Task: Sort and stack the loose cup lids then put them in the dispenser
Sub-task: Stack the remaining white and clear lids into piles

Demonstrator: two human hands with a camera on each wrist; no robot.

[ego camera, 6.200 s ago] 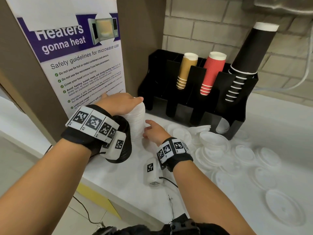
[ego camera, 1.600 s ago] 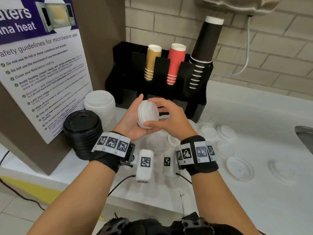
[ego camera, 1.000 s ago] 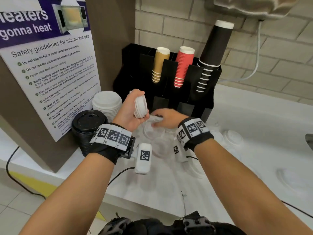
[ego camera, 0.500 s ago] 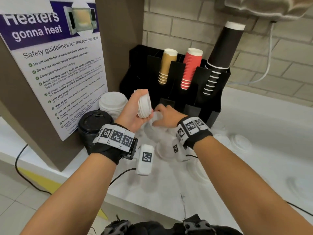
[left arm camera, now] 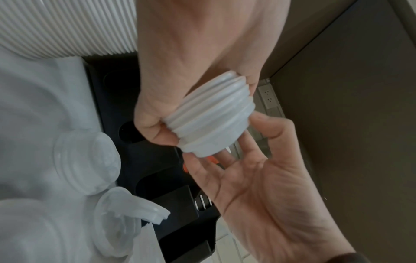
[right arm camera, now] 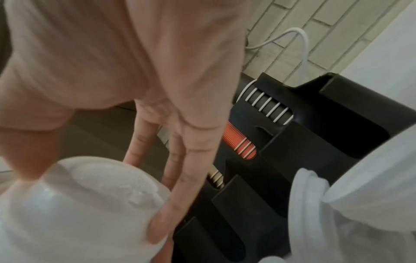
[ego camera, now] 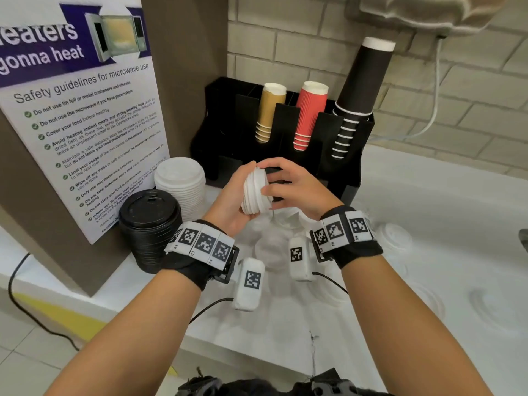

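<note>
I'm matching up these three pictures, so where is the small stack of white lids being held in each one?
Head: small stack of white lids at centre, between both hands.
Left wrist: stack at centre, gripped by the left hand.
Right wrist: stack at lower left, under the right hand's fingers.
Shared landmark: the black cup holder.

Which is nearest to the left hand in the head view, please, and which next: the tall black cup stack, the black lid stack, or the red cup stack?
1. Black lid stack, left of the left hand.
2. Red cup stack, behind, in the dispenser.
3. Tall black cup stack, far right.

Three cup stacks (ego camera: 307, 115), two standing lid stacks (ego camera: 181, 185).
</note>
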